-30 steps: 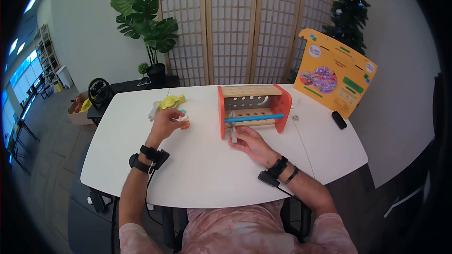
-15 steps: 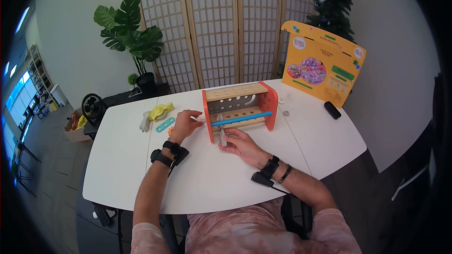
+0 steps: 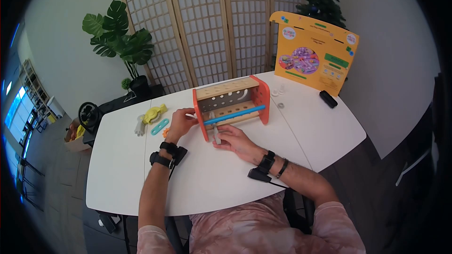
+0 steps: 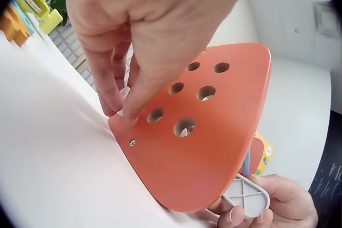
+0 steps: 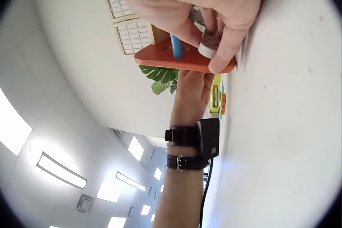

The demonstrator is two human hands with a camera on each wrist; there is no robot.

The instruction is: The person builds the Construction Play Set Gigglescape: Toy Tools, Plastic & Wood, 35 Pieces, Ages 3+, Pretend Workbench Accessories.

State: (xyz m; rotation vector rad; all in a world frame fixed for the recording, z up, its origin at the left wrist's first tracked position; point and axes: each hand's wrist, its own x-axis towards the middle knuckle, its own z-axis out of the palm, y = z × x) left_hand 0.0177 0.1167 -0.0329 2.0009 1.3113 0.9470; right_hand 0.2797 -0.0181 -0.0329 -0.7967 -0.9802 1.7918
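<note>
A wooden toy toolbox [image 3: 228,88] with red side panels stands on the table, a blue rod [image 3: 238,114] running across its front. At the outer face of its left red panel [image 4: 219,124], my left hand [image 3: 181,124] pinches a small white toy bolt [image 4: 124,95] between thumb and fingers; the fingertips hide most of it. My right hand [image 3: 236,141] holds a grey plastic toy piece [image 4: 249,198] at the front left corner, by its rounded, cross-ribbed end. The upper part of this piece reaches up behind the blue rod.
Left of the toolbox lie a yellow toy piece [image 3: 154,114], a grey piece [image 3: 140,126], a teal strip [image 3: 160,126] and an orange gear [image 3: 165,132]. White pieces [image 3: 275,93] and a grey ring [image 3: 280,105] lie right. Behind stands a yellow box [image 3: 306,37] near a black case [image 3: 328,99].
My left hand has carried the white bolt from the loose pieces rightward to the toolbox's left panel. The right hand keeps its hold on the grey piece. The head view has shifted.
</note>
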